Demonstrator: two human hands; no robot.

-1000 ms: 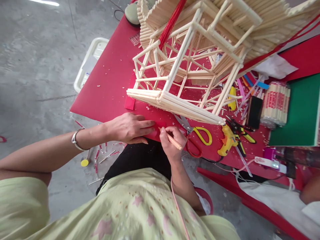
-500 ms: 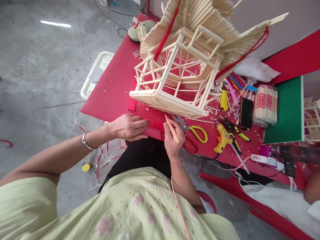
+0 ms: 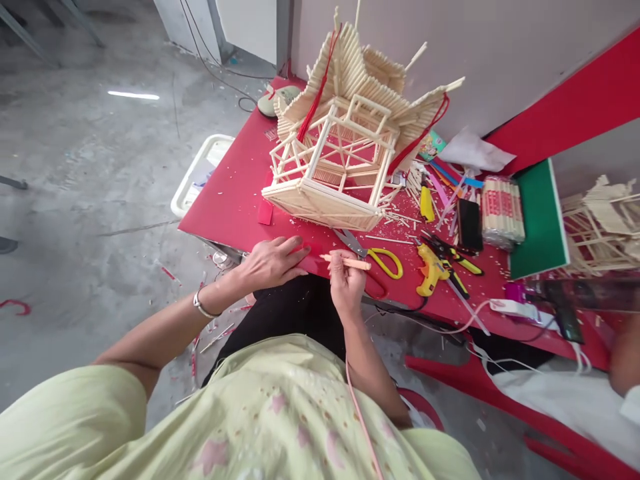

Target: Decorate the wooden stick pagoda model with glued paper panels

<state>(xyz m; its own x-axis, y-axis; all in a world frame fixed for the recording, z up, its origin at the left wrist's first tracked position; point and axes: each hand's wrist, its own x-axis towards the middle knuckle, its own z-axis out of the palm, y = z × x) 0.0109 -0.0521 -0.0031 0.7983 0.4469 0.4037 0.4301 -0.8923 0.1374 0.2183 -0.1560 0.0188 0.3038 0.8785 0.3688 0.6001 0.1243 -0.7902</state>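
Note:
My left hand (image 3: 275, 263) lies with fingers stretched out on the red tabletop's front edge, a silver bangle at its wrist. Closed round a peach-coloured pen-shaped tool (image 3: 356, 265) is my right hand (image 3: 347, 283). The tool is nearly level, its tip pointing left towards my left fingertips. Red on red, any paper under the hands is hard to make out. Just beyond them stands a pavilion model (image 3: 325, 205) built of wooden sticks, with red tassels on its roof corners. Scissors (image 3: 351, 243) with a yellow handle lie beside my right hand.
To the right are a yellow glue gun (image 3: 431, 270), pliers (image 3: 467, 261), a black phone (image 3: 470, 225), bundled sticks (image 3: 503, 212) and a green board (image 3: 537, 220). A white tray (image 3: 181, 200) sits left of the table. Another person's arm (image 3: 625, 353) shows at far right.
The view has tilted up and shifted, so the model appears smaller. My left fingers have spread and flattened. The pen-shaped tool has turned from steep to nearly level in my right hand.

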